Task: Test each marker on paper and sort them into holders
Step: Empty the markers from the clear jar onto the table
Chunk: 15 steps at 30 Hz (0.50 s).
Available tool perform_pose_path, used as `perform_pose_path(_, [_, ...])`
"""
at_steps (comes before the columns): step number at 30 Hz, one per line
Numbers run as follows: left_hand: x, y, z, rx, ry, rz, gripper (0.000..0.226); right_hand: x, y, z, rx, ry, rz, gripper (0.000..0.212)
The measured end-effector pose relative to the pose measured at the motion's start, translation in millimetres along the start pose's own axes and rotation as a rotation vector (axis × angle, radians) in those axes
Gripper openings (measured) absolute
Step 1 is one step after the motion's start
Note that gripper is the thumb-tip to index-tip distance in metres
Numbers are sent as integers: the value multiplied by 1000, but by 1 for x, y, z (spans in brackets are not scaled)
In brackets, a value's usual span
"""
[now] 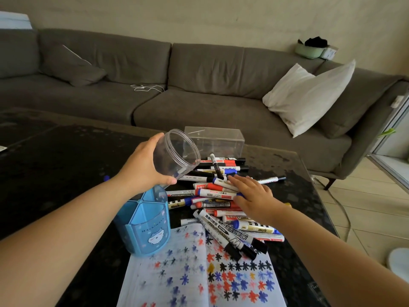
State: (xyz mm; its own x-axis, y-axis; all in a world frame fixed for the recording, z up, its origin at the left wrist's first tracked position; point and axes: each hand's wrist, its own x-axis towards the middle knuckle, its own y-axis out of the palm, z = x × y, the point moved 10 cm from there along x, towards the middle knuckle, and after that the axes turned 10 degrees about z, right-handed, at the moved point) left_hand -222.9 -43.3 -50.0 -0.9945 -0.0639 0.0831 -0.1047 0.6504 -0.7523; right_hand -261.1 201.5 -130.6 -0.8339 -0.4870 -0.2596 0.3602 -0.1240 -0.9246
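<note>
Left hand (145, 166): closed around a clear plastic jar (177, 152), thumb on the near side, fingers wrapped behind; jar empty, tipped with its open mouth toward 2 o'clock, held above the bench (55, 156).

Right hand (252, 194): open, palm down, fingers spread flat on top of the marker pile (221, 196); gripping nothing that can be made out.

Marker pile: loose heap of whiteboard markers (black, blue and red caps, white barrels with printing), at 3 o'clock of the jar and beneath the right hand, spilling toward 6 o'clock. Three black-capped markers (230, 238) at the near edge of the heap, lying partly across the paper.

Blue holder (143, 220): upright, divided into compartments, cartoon face on the front panel, directly at 6 o'clock of the left hand, touching the far left corner of the paper; compartments appear empty.

Paper (199, 278): open notebook spread, at 6 o'clock of the pile, covered with asterisk-shaped test marks in blue, red, black and a little yellow.

Clear box (215, 138): rectangular, transparent, at 12 o'clock of the pile, near the bench's far edge.

Grey sofa (199, 89): beyond the bench, white cushion (309, 96) toward its right end.
</note>
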Motion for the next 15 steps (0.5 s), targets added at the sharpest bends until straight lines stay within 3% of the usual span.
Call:
perform_pose_path(5, [-8,-9,14,-120,-37,-78,113,1,10,5,-42,21,49,55])
perform_pose_path(8, [-14,-15,23,-155,-75,-111,113,-3,4,7,-42,44,-26,55])
perform_pose_path(12, [-21,-18,31,-202,-122,-122,112,-6,22,8,-133,60,98,58])
perform_pose_path(15, [-23,-25,43,-248,-200,-149,109,-7,22,7,-157,83,75,60])
